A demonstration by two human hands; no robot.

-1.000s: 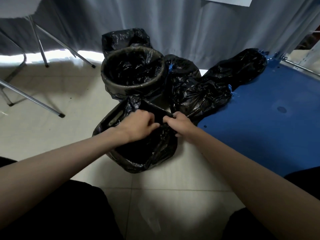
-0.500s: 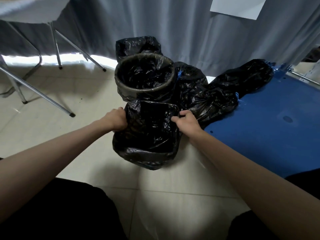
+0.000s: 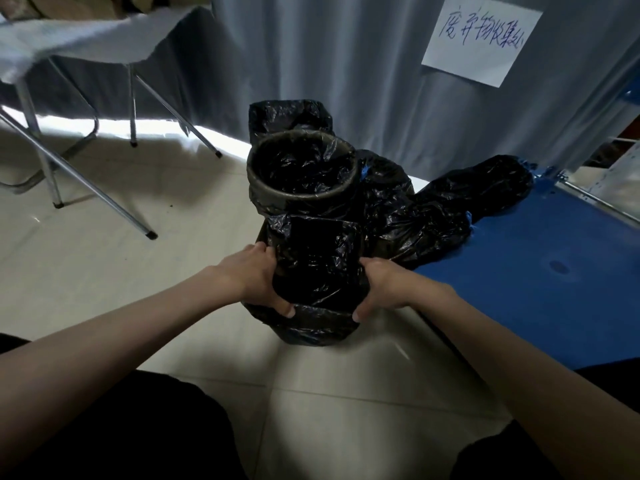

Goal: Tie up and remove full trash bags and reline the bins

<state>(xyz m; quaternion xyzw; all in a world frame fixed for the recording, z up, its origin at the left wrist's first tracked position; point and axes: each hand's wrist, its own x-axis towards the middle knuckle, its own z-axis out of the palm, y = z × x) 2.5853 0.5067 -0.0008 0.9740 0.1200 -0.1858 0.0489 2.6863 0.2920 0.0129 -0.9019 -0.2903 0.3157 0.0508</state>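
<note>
A small square bin (image 3: 317,327) stands on the tiled floor in front of me, lined with a black bag (image 3: 315,268) folded over its rim. My left hand (image 3: 254,280) grips its left side and my right hand (image 3: 379,289) grips its right side, thumbs at the near edge. Just behind it stands a round bin (image 3: 301,195) lined with a black bag. Another lined bin (image 3: 289,114) stands behind that one. Full black trash bags (image 3: 450,209) lie to the right, partly on a blue board.
A blue board (image 3: 540,289) covers the floor at the right. Metal legs of a folding table (image 3: 104,199) stand at the left. A grey curtain (image 3: 346,64) with a handwritten paper sign (image 3: 481,39) hangs behind the bins.
My hands have slid from the top rim of the square bin down along its sides, pulling the bag's edge lower. The view has tilted up.
</note>
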